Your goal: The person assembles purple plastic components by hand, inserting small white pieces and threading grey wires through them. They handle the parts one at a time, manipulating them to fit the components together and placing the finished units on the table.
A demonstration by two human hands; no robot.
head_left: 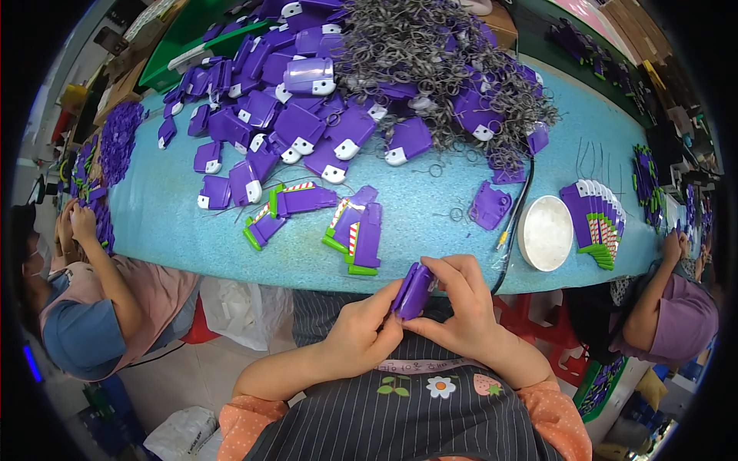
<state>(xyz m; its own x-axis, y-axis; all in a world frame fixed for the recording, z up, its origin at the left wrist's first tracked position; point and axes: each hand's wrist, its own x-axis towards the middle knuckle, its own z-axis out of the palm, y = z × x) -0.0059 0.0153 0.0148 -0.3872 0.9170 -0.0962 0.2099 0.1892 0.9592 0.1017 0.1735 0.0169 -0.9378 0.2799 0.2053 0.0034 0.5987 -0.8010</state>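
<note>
A purple plastic casing [413, 291] is held between my two hands, just off the near edge of the table. My left hand [364, 329] pinches its left side, and my right hand [460, 303] grips its right side with thumb and fingers. The casing looks like two shells laid together, tilted on edge. On the table ahead lie purple pieces with green ends and red-striped strips [366, 234]. Another such pair [304, 199] rests a little further left. A single purple shell [490, 205] lies to the right of them.
A heap of purple and white shells [300, 127] covers the far left of the table, beside a pile of grey wire rings [430, 61]. At right stand a white bowl [546, 233], a black cable [523, 201] and fanned purple-green pieces [596, 223]. Co-workers sit at both sides.
</note>
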